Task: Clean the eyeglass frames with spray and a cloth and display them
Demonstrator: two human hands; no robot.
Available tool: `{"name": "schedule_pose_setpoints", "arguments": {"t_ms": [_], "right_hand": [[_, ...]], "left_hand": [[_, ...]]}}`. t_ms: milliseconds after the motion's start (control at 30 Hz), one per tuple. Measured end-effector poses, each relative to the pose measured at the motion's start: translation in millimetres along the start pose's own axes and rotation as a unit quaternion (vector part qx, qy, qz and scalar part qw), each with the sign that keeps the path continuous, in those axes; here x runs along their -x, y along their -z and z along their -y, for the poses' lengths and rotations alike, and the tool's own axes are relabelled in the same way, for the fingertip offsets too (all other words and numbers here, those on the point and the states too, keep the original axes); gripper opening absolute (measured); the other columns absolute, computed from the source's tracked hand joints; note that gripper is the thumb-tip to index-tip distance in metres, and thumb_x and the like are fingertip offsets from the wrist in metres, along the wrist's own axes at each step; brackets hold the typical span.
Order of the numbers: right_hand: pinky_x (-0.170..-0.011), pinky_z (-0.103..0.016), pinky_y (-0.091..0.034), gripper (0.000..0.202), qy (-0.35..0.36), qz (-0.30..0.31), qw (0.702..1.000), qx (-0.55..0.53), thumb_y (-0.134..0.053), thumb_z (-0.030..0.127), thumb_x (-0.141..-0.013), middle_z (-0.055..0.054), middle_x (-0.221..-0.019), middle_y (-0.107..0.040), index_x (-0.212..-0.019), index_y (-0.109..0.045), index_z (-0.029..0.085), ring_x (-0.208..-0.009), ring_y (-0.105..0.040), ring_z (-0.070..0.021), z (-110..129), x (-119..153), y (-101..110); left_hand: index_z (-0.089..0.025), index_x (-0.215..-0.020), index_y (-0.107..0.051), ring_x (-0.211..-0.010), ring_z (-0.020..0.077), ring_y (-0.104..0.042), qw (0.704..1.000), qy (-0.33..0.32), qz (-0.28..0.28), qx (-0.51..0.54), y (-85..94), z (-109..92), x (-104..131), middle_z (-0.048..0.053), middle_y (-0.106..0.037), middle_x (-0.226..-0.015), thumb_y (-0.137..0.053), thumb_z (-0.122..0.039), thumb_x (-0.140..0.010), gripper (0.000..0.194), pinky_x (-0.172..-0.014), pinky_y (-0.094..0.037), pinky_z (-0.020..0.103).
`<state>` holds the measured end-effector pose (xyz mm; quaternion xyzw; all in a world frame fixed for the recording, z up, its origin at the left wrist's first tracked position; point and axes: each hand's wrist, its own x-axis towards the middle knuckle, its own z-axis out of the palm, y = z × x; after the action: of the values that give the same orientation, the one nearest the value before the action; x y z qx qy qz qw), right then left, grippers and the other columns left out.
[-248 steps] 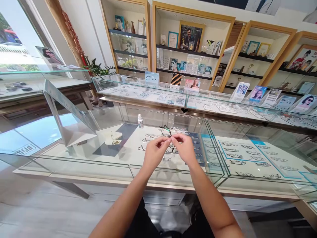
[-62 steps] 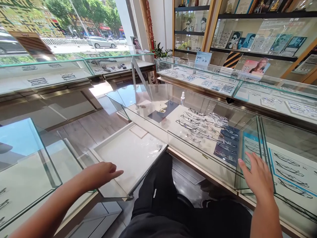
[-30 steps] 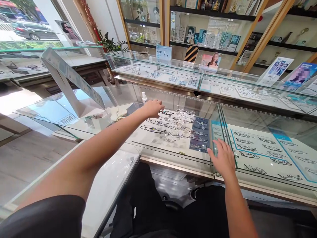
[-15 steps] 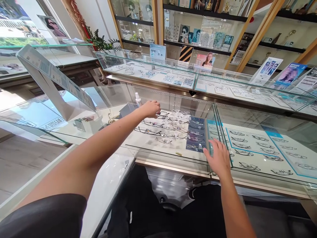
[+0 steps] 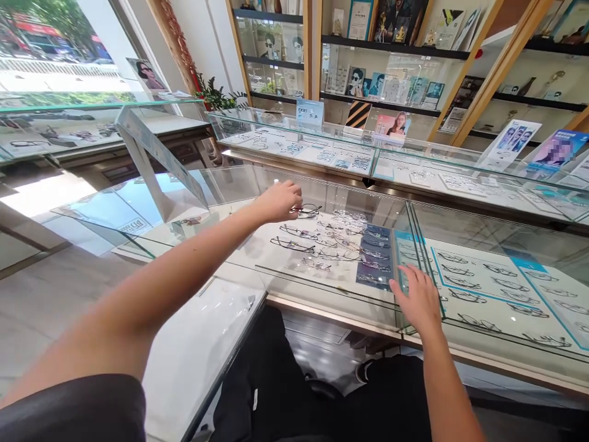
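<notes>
My left hand (image 5: 281,201) reaches over the far left part of the glass display counter (image 5: 317,299). Its fingers are closed at one end of a pair of dark-framed eyeglasses (image 5: 309,211); the fingertips are partly hidden. Nearer to me, several more eyeglasses (image 5: 293,245) lie in loose rows on the white surface. A dark blue strip (image 5: 363,270) at their right bears another column of frames. My right hand (image 5: 419,299) rests by the joint between two counter sections, fingers spread and holding nothing.
To the right, eyeglasses (image 5: 478,322) lie around a blue-edged panel. A tilted display stand (image 5: 159,166) rises at the left. Across the aisle runs a second glass counter (image 5: 294,147) with small posters, before tall shelves (image 5: 391,46). A glass edge (image 5: 414,245) stands between sections.
The view has turned, so the counters appear further right and lower. My left hand has shifted slightly left over the counter, with the dark eyeglasses at its fingertips. My right hand stays spread.
</notes>
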<state>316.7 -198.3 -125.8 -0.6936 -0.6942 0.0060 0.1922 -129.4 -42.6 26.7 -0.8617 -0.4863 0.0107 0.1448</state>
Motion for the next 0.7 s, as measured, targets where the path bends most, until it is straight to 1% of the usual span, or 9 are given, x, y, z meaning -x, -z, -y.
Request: {"name": "schedule_pose_setpoints", "arguments": {"t_ms": [100, 200, 267, 333, 400, 500, 533, 600, 700], "right_hand": [[-0.121, -0.061, -0.045, 0.062, 0.004, 0.001, 1.000, 0.009, -0.039, 0.065, -0.109, -0.012, -0.168, -0.058, -0.151, -0.063, 0.026, -0.152, -0.051, -0.0384, -4, 0, -1], [-0.120, -0.062, -0.046, 0.066, 0.008, 0.003, 1.000, 0.018, -0.038, 0.068, -0.108, -0.013, -0.168, -0.059, -0.151, -0.064, 0.025, -0.151, -0.053, -0.0402, -7, 1, -1], [-0.119, -0.062, -0.047, 0.068, 0.012, 0.007, 1.000, 0.023, -0.036, 0.069, -0.108, -0.014, -0.168, -0.058, -0.151, -0.064, 0.025, -0.151, -0.053, -0.0414, -9, 1, -1], [-0.118, -0.064, -0.048, 0.069, 0.013, 0.010, 0.999, 0.029, -0.035, 0.070, -0.108, -0.014, -0.169, -0.058, -0.153, -0.063, 0.026, -0.152, -0.053, -0.0426, -11, 1, 0], [-0.119, -0.065, -0.048, 0.071, 0.015, 0.009, 0.999, 0.035, -0.034, 0.072, -0.107, -0.014, -0.168, -0.058, -0.154, -0.062, 0.026, -0.152, -0.053, -0.0435, -12, 2, 0], [-0.120, -0.066, -0.048, 0.075, 0.022, 0.009, 0.999, 0.038, -0.032, 0.073, -0.107, -0.015, -0.168, -0.059, -0.155, -0.062, 0.024, -0.152, -0.054, -0.0446, -15, 3, 0], [-0.121, -0.066, -0.048, 0.076, 0.023, 0.010, 0.999, 0.038, -0.032, 0.074, -0.107, -0.015, -0.168, -0.059, -0.155, -0.063, 0.024, -0.153, -0.053, -0.0451, -16, 3, 0], [-0.121, -0.067, -0.048, 0.077, 0.024, 0.012, 0.999, 0.037, -0.031, 0.075, -0.107, -0.015, -0.169, -0.058, -0.155, -0.063, 0.024, -0.153, -0.053, -0.0460, -17, 3, 0], [-0.123, -0.068, -0.046, 0.078, 0.029, 0.014, 0.999, 0.035, -0.031, 0.076, -0.107, -0.016, -0.169, -0.057, -0.155, -0.062, 0.023, -0.154, -0.053, -0.0464, -19, 3, 1]], "left_hand": [[-0.022, -0.104, -0.082, -0.117, 0.0319, -0.065, 0.999, 0.009, 0.029, 0.033, 39.2, 4, 59, 0.011, -0.071, -0.115, -0.068, -0.038, -0.094, 0.023, -0.103, -0.048, 0.042], [-0.025, -0.095, -0.078, -0.102, 0.0281, -0.068, 0.987, 0.037, 0.117, 0.106, 69.2, 3, 127, 0.007, -0.070, -0.107, -0.069, -0.033, -0.090, 0.014, -0.093, -0.049, 0.039], [-0.027, -0.093, -0.077, -0.097, 0.0268, -0.069, 0.967, 0.066, 0.184, 0.166, 78.1, 0, 170, 0.006, -0.071, -0.109, -0.071, -0.031, -0.088, 0.009, -0.087, -0.049, 0.038], [-0.027, -0.090, -0.076, -0.092, 0.0263, -0.068, 0.940, 0.097, 0.248, 0.216, 75.6, -3, 207, 0.005, -0.072, -0.107, -0.072, -0.028, -0.084, 0.007, -0.084, -0.049, 0.037], [-0.026, -0.088, -0.075, -0.087, 0.0260, -0.067, 0.912, 0.126, 0.299, 0.249, 61.5, -7, 237, 0.005, -0.073, -0.104, -0.073, -0.025, -0.079, 0.009, -0.081, -0.048, 0.037], [-0.025, -0.084, -0.075, -0.085, 0.0268, -0.067, 0.883, 0.156, 0.356, 0.264, 21.4, -9, 266, 0.005, -0.073, -0.099, -0.072, -0.023, -0.074, 0.011, -0.078, -0.047, 0.036], [-0.024, -0.082, -0.074, -0.085, 0.0272, -0.067, 0.880, 0.157, 0.367, 0.259, 4.3, -8, 272, 0.005, -0.074, -0.098, -0.072, -0.022, -0.073, 0.010, -0.077, -0.047, 0.036], [-0.024, -0.078, -0.073, -0.088, 0.0288, -0.069, 0.887, 0.141, 0.371, 0.237, -33.1, 0, 280, 0.007, -0.074, -0.096, -0.071, -0.020, -0.072, 0.007, -0.079, -0.048, 0.036], [-0.023, -0.080, -0.075, -0.095, 0.0295, -0.071, 0.901, 0.129, 0.349, 0.222, -88.8, 25, 281, 0.008, -0.075, -0.097, -0.072, -0.018, -0.074, 0.009, -0.085, -0.050, 0.037]]}}
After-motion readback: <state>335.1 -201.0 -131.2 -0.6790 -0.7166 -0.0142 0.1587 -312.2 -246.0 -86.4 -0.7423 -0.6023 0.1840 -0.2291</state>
